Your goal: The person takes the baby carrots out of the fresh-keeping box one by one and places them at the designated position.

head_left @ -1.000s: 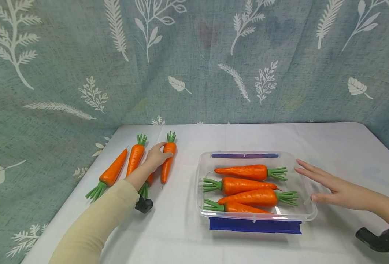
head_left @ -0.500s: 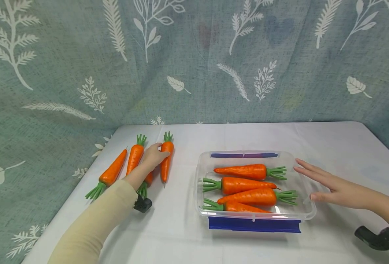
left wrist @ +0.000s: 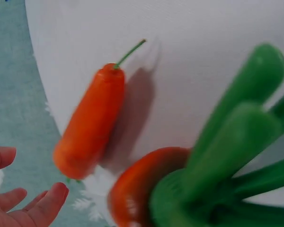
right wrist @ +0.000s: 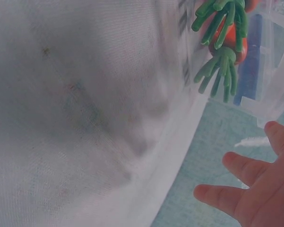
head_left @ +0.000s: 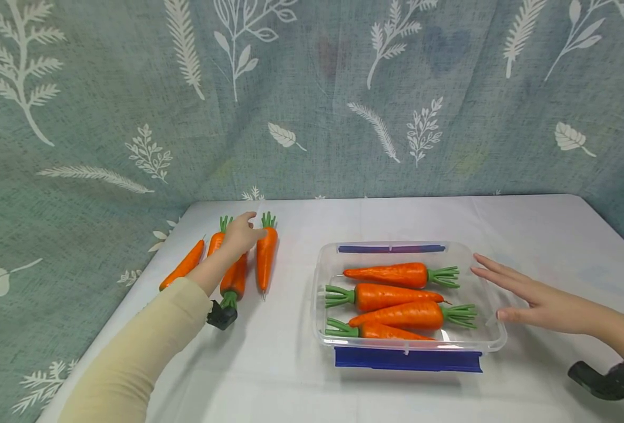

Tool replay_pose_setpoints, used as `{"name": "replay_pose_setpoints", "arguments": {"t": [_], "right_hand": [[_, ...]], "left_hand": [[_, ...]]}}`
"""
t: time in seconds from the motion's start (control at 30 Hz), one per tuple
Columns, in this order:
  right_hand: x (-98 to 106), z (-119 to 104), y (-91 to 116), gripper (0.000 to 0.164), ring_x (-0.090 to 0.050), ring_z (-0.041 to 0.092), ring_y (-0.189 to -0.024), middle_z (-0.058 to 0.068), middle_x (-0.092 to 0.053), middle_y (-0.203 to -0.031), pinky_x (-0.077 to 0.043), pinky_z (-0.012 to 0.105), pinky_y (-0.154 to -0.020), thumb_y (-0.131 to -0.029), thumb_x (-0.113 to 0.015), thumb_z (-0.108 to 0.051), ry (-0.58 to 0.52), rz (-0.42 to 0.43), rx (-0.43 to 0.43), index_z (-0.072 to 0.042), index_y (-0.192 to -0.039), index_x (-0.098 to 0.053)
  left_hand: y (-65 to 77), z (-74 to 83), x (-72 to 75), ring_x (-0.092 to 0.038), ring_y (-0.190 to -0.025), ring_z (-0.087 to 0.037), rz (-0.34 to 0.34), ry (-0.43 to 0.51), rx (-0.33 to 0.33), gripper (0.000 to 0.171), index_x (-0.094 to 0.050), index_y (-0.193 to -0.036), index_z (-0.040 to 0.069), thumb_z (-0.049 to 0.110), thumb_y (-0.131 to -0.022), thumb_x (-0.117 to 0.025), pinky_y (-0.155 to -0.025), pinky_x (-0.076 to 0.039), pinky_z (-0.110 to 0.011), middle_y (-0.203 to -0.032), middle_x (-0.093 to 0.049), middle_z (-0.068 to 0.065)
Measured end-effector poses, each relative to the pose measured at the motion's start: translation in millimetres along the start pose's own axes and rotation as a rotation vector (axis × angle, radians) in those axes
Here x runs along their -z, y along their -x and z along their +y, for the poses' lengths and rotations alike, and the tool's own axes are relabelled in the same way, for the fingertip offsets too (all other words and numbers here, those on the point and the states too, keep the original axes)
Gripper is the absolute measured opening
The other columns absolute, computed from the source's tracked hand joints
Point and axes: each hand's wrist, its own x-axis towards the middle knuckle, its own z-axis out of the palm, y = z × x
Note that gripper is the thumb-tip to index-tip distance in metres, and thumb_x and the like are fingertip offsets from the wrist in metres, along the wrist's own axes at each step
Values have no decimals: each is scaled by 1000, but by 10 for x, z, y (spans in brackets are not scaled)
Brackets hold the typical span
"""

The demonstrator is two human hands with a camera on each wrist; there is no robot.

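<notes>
My left hand (head_left: 240, 235) hovers over the row of carrots on the left, thumb and fingers spread with nothing between them. Just right of its thumb an orange carrot (head_left: 267, 258) lies with its green top toward the back. Another carrot (head_left: 234, 276) shows under the wrist, and a third (head_left: 217, 242) is partly covered by the hand. In the left wrist view, the fingers (left wrist: 49, 203) are apart from a carrot (left wrist: 92, 123). My right hand (head_left: 544, 302) is held with fingers extended at the right end of a clear plastic box (head_left: 408, 360), fingertips right at its rim.
Several carrots (head_left: 396, 298) with green tops lie inside the lidless box, which has blue latches. At the far left one more carrot (head_left: 185, 264) lies partly behind the sleeve (head_left: 132, 346). A leaf-patterned curtain (head_left: 312, 117) hangs behind the white table (head_left: 312, 393).
My left hand has let go of the rightmost carrot in the row and moved slightly left and up. That carrot shifted a little left before the release. The right hand has stayed in place.
</notes>
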Motion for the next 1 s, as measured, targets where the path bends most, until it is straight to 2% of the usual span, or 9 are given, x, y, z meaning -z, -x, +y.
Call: {"name": "replay_pose_setpoints", "arguments": {"t": [0.1,0.3,0.47,0.63,0.77,1.0], "right_hand": [[-5,13,-3,74,1,-26,-121,-22,-1,-151,-26,76,-79,-83,-62,-14,0,-1,-4,-21,-146,-23],[0,13,-3,74,1,-27,-120,-22,-1,-150,-26,76,-79,-83,-63,-15,7,3,-12,-21,-146,-23],[-1,4,-2,74,1,-27,-120,-20,-2,-151,-26,76,-79,-83,-62,-16,4,4,-14,-20,-146,-24],[6,-12,-5,73,1,-26,-121,-13,-4,-153,-25,76,-79,-84,-62,-15,-6,7,-10,-19,-146,-25],[9,-16,-2,72,1,-27,-121,-12,-5,-153,-25,76,-79,-84,-62,-14,-9,11,-13,-18,-145,-26],[6,-5,-6,73,0,-26,-122,-14,-4,-153,-25,76,-80,-84,-63,-15,-5,7,-12,-20,-146,-25]], "left_hand": [[34,93,22,-45,-119,-36,-17,-29,-29,62,-26,-143,5,21,-91,-55,-95,-42,-46,-137,-39,-24],[140,316,20,-48,-116,-35,-49,-81,-122,62,-30,-143,8,25,-89,-58,-92,-45,-44,-135,-43,-21],[250,503,6,-49,-115,-34,-81,-59,-193,62,-31,-143,9,25,-89,-58,-92,-45,-44,-135,-44,-19],[367,692,-21,-48,-117,-35,-89,-43,-260,62,-31,-142,8,23,-89,-59,-93,-44,-44,-135,-45,-19],[478,838,-62,-50,-115,-33,-96,-23,-314,61,-33,-141,9,23,-88,-60,-90,-46,-43,-133,-47,-16],[617,1073,-177,-56,-109,-28,-146,81,-396,59,-37,-140,15,24,-87,-61,-86,-48,-40,-131,-50,-11]]}}
